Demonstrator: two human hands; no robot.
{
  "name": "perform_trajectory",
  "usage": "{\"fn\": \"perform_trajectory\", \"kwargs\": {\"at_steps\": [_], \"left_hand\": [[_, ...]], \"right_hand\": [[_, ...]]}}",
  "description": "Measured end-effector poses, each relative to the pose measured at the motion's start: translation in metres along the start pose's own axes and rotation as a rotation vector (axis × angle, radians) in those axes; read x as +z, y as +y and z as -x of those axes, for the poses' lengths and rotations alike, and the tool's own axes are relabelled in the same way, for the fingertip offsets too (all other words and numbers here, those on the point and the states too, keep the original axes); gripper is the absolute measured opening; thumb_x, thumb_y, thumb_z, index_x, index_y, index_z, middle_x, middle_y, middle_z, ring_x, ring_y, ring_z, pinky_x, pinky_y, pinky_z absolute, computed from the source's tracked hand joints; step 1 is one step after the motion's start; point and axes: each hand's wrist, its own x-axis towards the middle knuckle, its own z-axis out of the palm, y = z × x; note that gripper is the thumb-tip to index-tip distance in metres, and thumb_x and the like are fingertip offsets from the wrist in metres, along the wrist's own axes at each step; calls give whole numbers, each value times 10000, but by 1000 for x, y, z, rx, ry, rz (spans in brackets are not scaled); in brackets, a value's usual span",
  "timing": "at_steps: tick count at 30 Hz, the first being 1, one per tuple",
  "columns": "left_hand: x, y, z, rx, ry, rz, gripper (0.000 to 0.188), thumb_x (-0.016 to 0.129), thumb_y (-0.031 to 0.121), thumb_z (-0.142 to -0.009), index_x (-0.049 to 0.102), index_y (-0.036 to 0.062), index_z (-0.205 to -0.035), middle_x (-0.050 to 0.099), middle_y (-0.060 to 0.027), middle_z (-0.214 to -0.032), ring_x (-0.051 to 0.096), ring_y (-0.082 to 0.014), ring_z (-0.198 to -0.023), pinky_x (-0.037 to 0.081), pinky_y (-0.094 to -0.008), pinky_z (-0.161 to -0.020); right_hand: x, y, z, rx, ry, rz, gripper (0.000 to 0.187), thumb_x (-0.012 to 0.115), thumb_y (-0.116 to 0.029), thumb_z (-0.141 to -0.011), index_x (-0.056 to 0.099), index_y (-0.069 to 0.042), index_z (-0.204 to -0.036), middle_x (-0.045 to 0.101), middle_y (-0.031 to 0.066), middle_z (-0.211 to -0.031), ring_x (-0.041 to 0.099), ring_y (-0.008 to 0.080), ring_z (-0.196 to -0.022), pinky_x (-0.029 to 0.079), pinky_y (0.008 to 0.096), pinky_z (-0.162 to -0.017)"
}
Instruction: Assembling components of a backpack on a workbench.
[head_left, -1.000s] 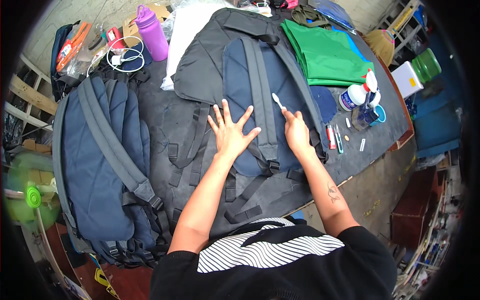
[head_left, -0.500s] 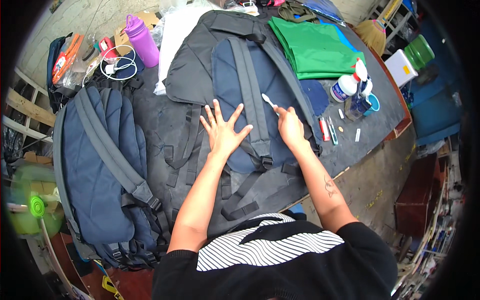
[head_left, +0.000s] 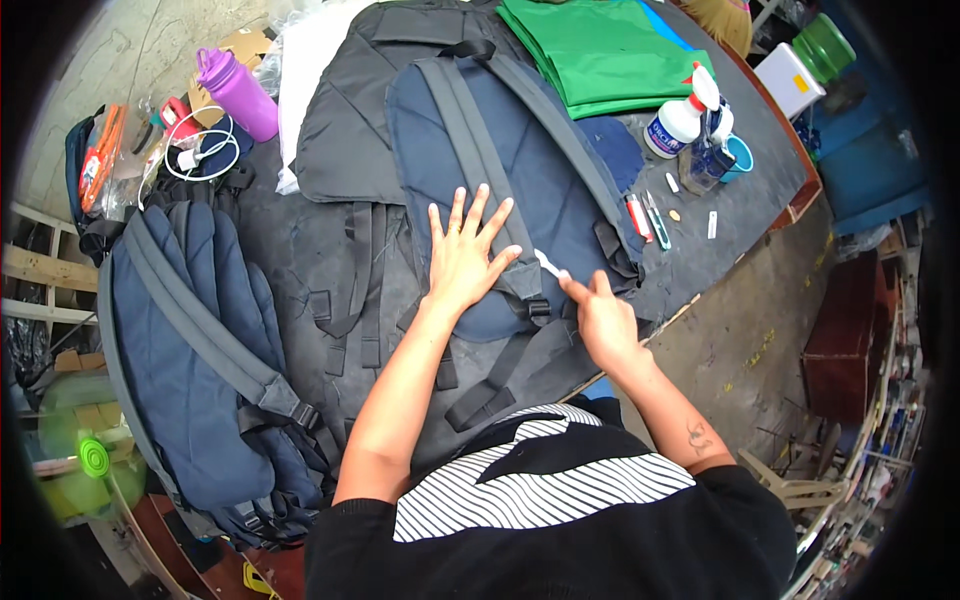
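Observation:
A navy backpack panel with two grey padded shoulder straps lies flat before me. My left hand is spread on it, palm down, fingers apart, over the lower part of the left strap. In my right hand is a white toothbrush, its head against the panel beside that strap's lower end. Just below sits a black buckle with webbing hanging toward me. My fingers cover the brush's handle end.
Another navy backpack rests at the left. Folded green fabric lies at the far side. A spray bottle, a blue cup and tweezers are on the table's right. A purple bottle stands far left.
My right hand has drawn the toothbrush toward me, down along the left strap. My left hand has shifted slightly right and lower, onto the strap. The whole view has tilted a little.

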Motion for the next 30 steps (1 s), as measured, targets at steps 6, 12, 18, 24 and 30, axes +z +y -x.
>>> {"fn": "perform_trajectory", "kwargs": {"at_steps": [6,12,18,24,30], "left_hand": [[-1,0,2,-4,2,-7,641,556,504,-841,367,284,-1413,249,-72,-1504,173,-331,-1398,82,-600,-1095],[-4,-1,4,-27,-22,5,646,568,500,-835,372,284,-1412,220,-58,-1518,143,-314,-1409,51,-582,-1104],[-7,7,-7,-56,-14,24,606,617,448,-807,456,256,-1359,324,-92,-1462,177,-318,-1396,59,-558,-1110],[-7,51,-87,-164,333,469,407,638,258,-826,580,153,-1215,556,-132,-856,527,-320,-842,423,-417,-784],[30,77,-132,-539,-22,1381,535,689,107,-795,521,80,-1302,580,-14,-700,485,-62,-598,417,-238,-533]], "right_hand": [[-12,-3,-7,4,-17,-26,374,507,-21,-805,627,-157,-1132,504,165,-889,599,373,-638,487,469,-606],[-16,-3,-5,-18,-41,20,381,507,-23,-795,624,-163,-1129,515,169,-906,623,346,-636,508,442,-600],[-33,19,4,3,-39,-161,341,506,-18,-819,634,-125,-1116,541,188,-898,609,377,-728,492,440,-662],[-77,68,7,166,647,-573,393,464,14,-905,524,-78,-1282,517,56,-853,504,110,-660,429,253,-589],[-65,49,9,101,586,-679,354,471,17,-895,540,-39,-1238,547,77,-923,532,147,-720,432,269,-620]]}}
